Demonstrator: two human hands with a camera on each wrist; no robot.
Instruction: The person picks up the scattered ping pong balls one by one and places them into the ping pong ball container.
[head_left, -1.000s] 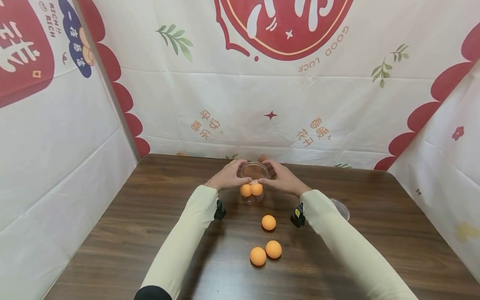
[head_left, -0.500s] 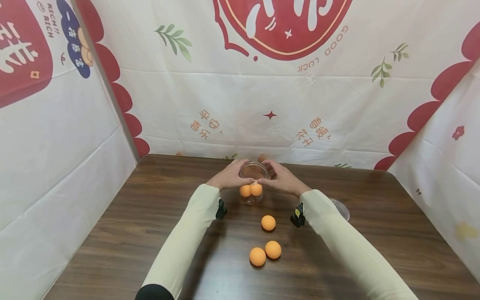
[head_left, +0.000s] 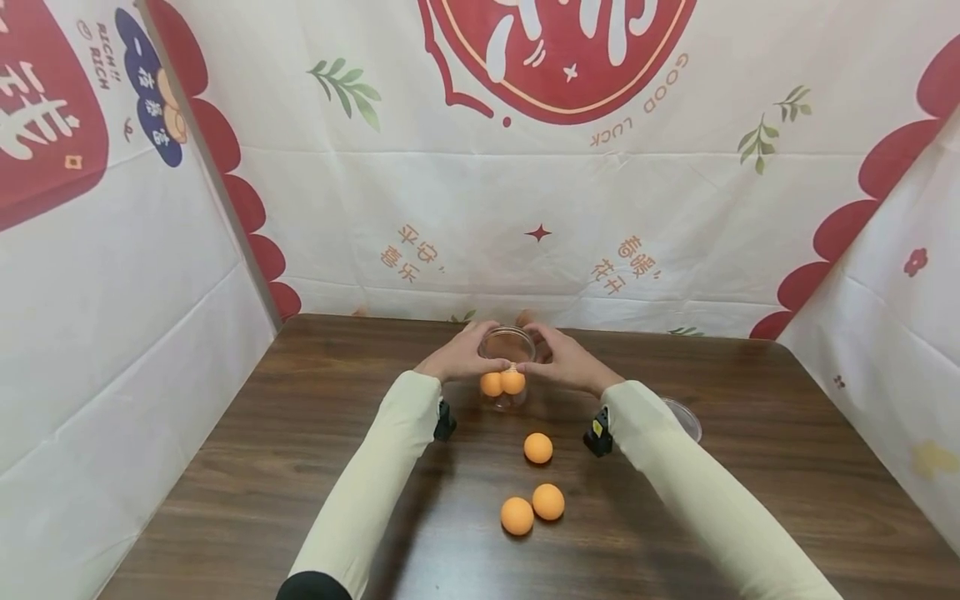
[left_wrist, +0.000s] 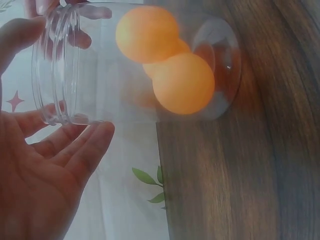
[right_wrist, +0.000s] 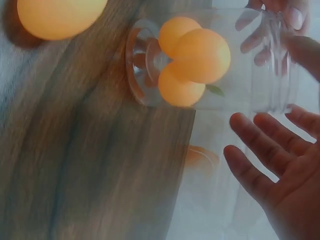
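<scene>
A clear plastic jar (head_left: 504, 402) stands upright near the table's back edge, its threaded mouth uncovered. Three orange ping-pong balls (left_wrist: 182, 82) show through its wall, low inside. From the left side, my left hand (head_left: 463, 353) holds the jar's neck, thumb at the front of the rim and fingers round the side. My right hand (head_left: 568, 360) holds the same neck from the right, thumb near the other thumb. In the right wrist view its outer fingers (right_wrist: 255, 145) spread away from the jar wall.
Another ping-pong ball (head_left: 537, 448) lies on the wooden table (head_left: 247, 467) in front of the jar, with two more balls (head_left: 517, 517) closer to me. A clear round lid (head_left: 684, 419) lies partly hidden behind my right sleeve. Printed cloth (head_left: 450, 192) hangs behind the table.
My left hand has shifted slightly right at the jar's neck. The right hand, the jar and the balls keep their places; the head view has tilted a little.
</scene>
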